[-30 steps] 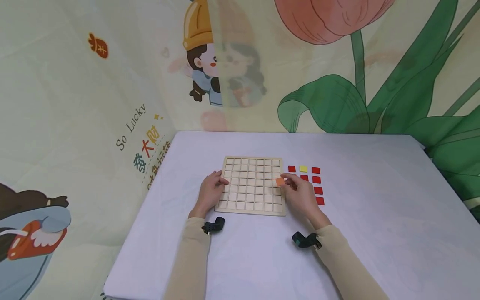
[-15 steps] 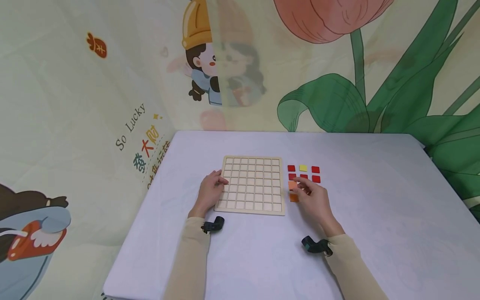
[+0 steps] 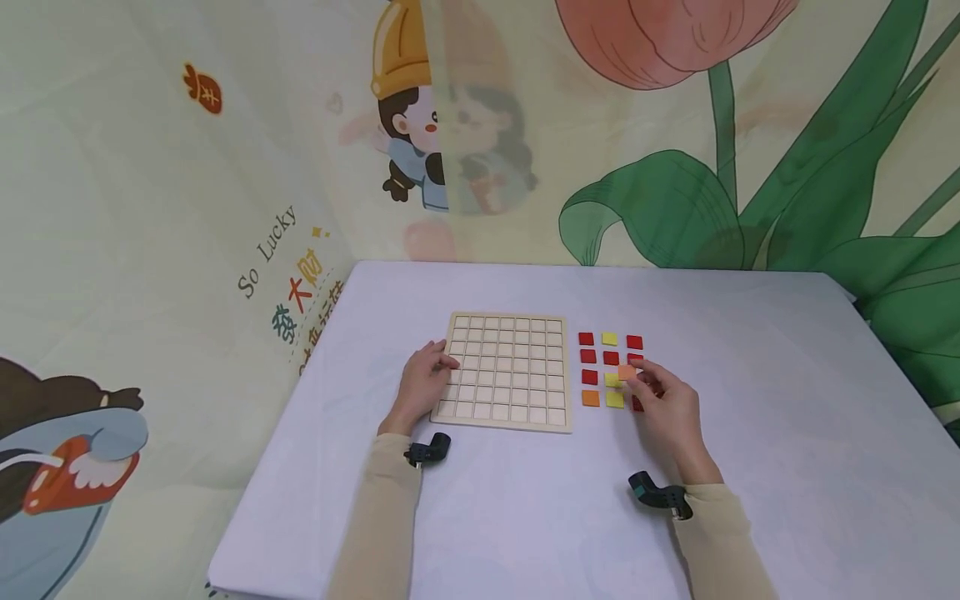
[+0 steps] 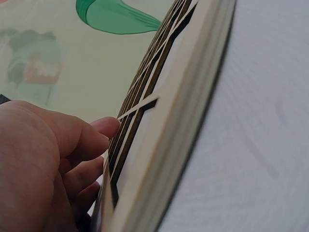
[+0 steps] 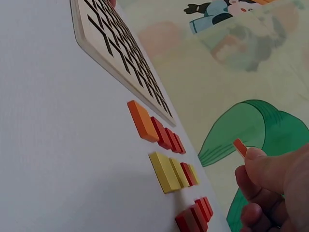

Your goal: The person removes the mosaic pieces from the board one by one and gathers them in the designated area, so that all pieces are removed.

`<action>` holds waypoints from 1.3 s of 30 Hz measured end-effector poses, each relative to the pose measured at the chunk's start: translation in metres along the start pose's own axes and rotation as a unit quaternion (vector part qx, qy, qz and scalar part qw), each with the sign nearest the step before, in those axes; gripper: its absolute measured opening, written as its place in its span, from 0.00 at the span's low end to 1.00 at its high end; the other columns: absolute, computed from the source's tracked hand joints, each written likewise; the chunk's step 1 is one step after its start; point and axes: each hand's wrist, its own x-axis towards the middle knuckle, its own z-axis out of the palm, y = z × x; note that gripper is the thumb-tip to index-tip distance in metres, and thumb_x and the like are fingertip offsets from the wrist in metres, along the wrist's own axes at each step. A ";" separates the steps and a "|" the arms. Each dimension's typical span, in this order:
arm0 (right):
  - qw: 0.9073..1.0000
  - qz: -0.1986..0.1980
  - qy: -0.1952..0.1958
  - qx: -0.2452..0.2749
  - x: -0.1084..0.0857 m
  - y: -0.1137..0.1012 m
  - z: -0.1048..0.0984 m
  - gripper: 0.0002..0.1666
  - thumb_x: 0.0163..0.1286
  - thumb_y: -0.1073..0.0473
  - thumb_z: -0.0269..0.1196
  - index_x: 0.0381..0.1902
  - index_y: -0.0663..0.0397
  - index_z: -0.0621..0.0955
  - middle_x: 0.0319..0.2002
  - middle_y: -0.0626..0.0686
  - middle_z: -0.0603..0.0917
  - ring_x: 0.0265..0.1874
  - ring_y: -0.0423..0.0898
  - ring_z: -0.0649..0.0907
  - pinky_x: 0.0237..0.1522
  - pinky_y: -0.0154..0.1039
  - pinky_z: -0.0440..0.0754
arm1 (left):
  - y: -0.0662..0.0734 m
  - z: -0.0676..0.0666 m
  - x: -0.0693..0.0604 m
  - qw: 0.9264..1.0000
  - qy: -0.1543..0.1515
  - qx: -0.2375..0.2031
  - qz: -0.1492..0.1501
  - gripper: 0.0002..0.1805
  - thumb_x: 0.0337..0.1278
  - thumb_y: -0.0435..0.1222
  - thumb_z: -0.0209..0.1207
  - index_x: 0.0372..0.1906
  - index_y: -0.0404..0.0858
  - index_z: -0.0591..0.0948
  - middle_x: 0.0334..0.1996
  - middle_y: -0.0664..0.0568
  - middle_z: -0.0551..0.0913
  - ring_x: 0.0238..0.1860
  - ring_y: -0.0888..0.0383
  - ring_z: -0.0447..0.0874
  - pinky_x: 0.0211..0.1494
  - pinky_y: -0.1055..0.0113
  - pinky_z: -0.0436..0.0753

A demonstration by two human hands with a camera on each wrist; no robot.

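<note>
My left hand [image 3: 423,379] holds the left edge of a pale wooden grid board [image 3: 501,427]. In the left wrist view, the thumb and a fingertip reach over the frame, and the other fingers bend beside the edge. My right hand [image 3: 671,408] pinches an orange square tile [image 3: 627,372] between thumb and fingertips, raised above the tiles right of the board. Beneath it, red and yellow tiles, such as a yellow tile [image 3: 614,400], are partly hidden. In the right wrist view, the pinched orange tile [image 5: 240,147] shows its thin edge.
Tiles lie in three columns beside the board: a red tile [image 3: 589,377] and an orange tile [image 3: 591,398] in the left one, yellow and red in the middle, red at right. A white cloth covers the table [image 3: 510,517]. A printed curtain [image 3: 480,242] hangs behind.
My right hand has carried the orange tile from the board's right edge rightward, over the tile columns. The left hand stays at the board's left edge.
</note>
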 end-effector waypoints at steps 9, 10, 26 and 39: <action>0.999 0.009 0.030 -0.030 0.004 0.013 -0.014 0.23 0.74 0.55 0.57 0.66 0.47 0.75 0.48 0.57 0.78 0.45 0.50 0.73 0.31 0.22 0.75 | 0.000 -0.001 0.000 1.000 -0.003 0.005 0.003 0.11 0.62 0.30 0.51 0.38 0.39 0.84 0.70 0.46 0.69 0.75 0.49 0.55 0.80 0.57 0.47; 0.999 0.010 0.033 -0.032 0.005 0.015 -0.015 0.24 0.74 0.55 0.57 0.66 0.48 0.75 0.49 0.57 0.78 0.46 0.50 0.73 0.32 0.23 0.75 | 0.000 -0.001 0.000 1.000 -0.003 0.004 0.003 0.11 0.62 0.30 0.51 0.38 0.39 0.84 0.70 0.46 0.69 0.75 0.49 0.55 0.80 0.57 0.47; 0.996 0.056 0.033 -0.065 0.012 0.033 -0.023 0.25 0.74 0.60 0.56 0.67 0.55 0.73 0.57 0.63 0.75 0.54 0.58 0.72 0.51 0.48 0.81 | -0.002 -0.001 -0.002 1.000 -0.008 0.001 0.008 0.11 0.63 0.30 0.51 0.39 0.38 0.84 0.70 0.47 0.68 0.75 0.49 0.54 0.80 0.56 0.47; 0.993 0.027 0.022 -0.117 0.016 0.044 -0.018 0.24 0.72 0.63 0.59 0.64 0.60 0.74 0.53 0.65 0.76 0.50 0.60 0.73 0.55 0.55 0.81 | -0.004 0.000 0.000 1.000 -0.007 0.002 0.008 0.10 0.64 0.30 0.51 0.40 0.39 0.84 0.70 0.46 0.68 0.75 0.49 0.54 0.80 0.57 0.47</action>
